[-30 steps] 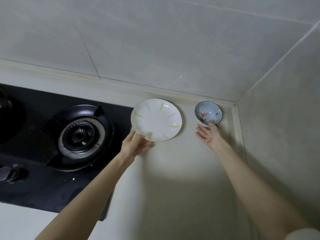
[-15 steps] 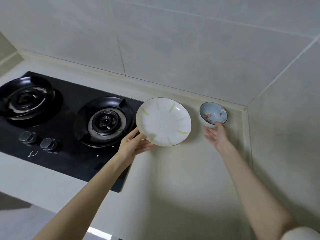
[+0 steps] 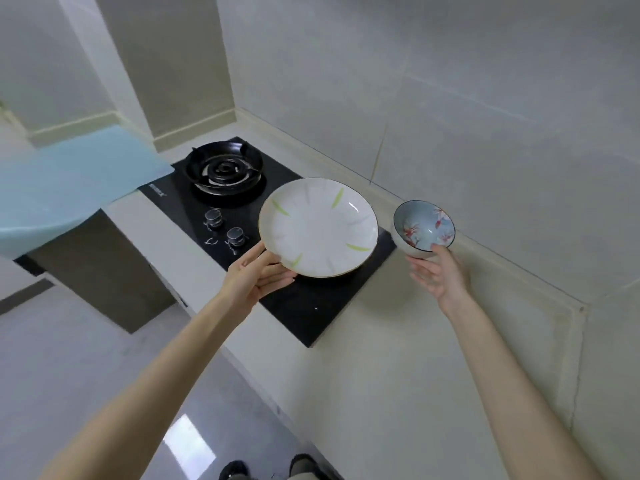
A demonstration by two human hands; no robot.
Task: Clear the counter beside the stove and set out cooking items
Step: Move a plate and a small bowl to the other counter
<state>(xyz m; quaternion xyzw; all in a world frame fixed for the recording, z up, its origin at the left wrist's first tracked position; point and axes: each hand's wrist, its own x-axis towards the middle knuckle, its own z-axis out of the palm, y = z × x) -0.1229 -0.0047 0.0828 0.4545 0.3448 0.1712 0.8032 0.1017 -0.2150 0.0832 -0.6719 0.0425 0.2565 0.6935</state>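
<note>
My left hand [image 3: 258, 278] held the white plate [image 3: 318, 226] by its near rim, thumb on the edge and fingers underneath. The plate, marked with green strokes, was tilted toward me in the air above the right part of the gas stove [image 3: 311, 306], hiding whatever lay beneath it there. My right hand [image 3: 438, 275] pinched the small blue bowl [image 3: 424, 226], the one with red flowers inside. My thumb was at its near rim and my fingers ran loosely below it. The bowl was tipped toward me, off the counter [image 3: 398, 341] and close to the back wall.

The stretch of counter to the right of the stove showed nothing on it where I could see it, so I judged the clearing half nearly finished. Both dishes were up but neither had been put anywhere. Setting them down somewhere else remained, and so did bringing out the cooking items, none of which I could see. The far burner [image 3: 224, 169] stood bare, the two knobs [image 3: 225, 226] in front of it, and a pale blue sheet [image 3: 69, 181] lay over the surface left of the stove.
</note>
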